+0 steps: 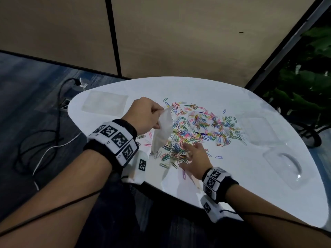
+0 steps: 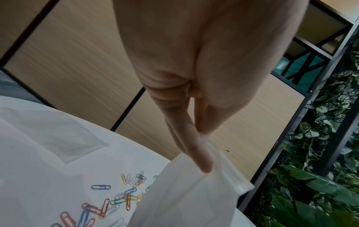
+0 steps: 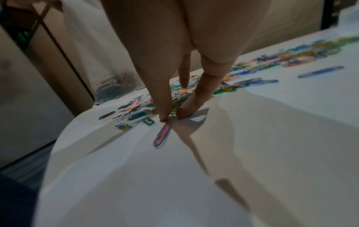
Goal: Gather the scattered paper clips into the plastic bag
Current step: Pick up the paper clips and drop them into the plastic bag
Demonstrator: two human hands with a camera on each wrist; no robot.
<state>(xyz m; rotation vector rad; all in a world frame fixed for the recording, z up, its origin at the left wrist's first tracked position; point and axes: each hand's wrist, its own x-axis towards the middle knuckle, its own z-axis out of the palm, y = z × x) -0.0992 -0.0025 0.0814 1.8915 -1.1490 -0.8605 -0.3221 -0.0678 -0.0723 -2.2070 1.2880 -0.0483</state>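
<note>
Several coloured paper clips [image 1: 197, 126] lie scattered across the middle of the white table [image 1: 241, 176]. My left hand [image 1: 152, 113] holds a clear plastic bag [image 1: 162, 129] upright by its top edge, above the pile's left side. In the left wrist view the fingers [image 2: 202, 156] pinch the bag [image 2: 184, 199] at its rim. A few clips [image 3: 116, 86] sit in the bag's bottom. My right hand [image 1: 191, 154] rests with straight, spread fingers on the clips nearest me. Its fingertips [image 3: 165, 118] touch the table among the clips [image 3: 163, 135].
Other flat clear bags [image 1: 104, 104] [image 1: 258, 129] lie at the table's far left and right. A clear plastic tray [image 1: 283, 165] sits near the right edge. Cables [image 1: 44, 140] trail on the floor to the left, and plants [image 1: 304, 86] stand to the right.
</note>
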